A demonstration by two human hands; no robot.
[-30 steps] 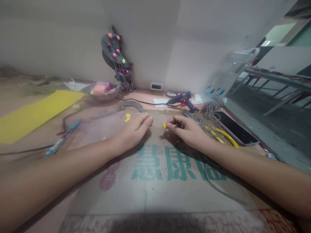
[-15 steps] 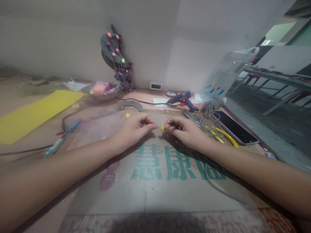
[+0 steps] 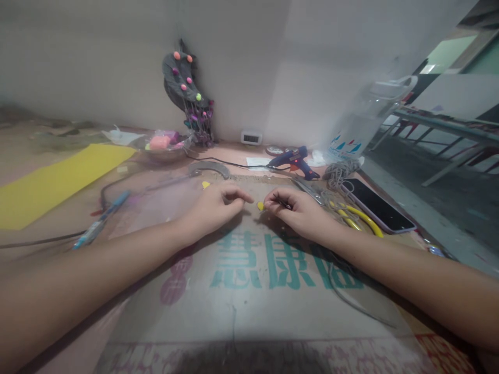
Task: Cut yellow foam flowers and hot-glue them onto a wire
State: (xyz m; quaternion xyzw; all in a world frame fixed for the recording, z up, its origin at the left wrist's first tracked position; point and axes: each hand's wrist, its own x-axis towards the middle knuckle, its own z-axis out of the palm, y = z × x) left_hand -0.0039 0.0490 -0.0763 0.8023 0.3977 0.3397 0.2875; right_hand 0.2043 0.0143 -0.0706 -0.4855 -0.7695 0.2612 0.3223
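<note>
My right hand (image 3: 292,208) is closed in a pinch at the centre of the board. A small yellow piece (image 3: 261,206) shows at its fingertips. Something thin and dark (image 3: 283,202) also lies across those fingers; its kind is unclear. My left hand (image 3: 222,205) hovers just to the left, index finger stretched out and thumb apart from it, with nothing seen between them. Beyond its knuckles lies another small yellow piece (image 3: 206,185). Both hands are over a cardboard sheet (image 3: 273,317) with green lettering.
A hot glue gun (image 3: 294,160) with a lit red light lies behind the hands. To the right are yellow-handled pliers (image 3: 364,218), grey yarn (image 3: 339,172), a phone (image 3: 378,205) and a bottle (image 3: 358,124). A yellow sheet (image 3: 58,182) and a blue pen (image 3: 101,221) lie left.
The left thumb has drawn back a little from its index fingertip, so the gap between them is wider. The right hand stays in place with the yellow piece.
</note>
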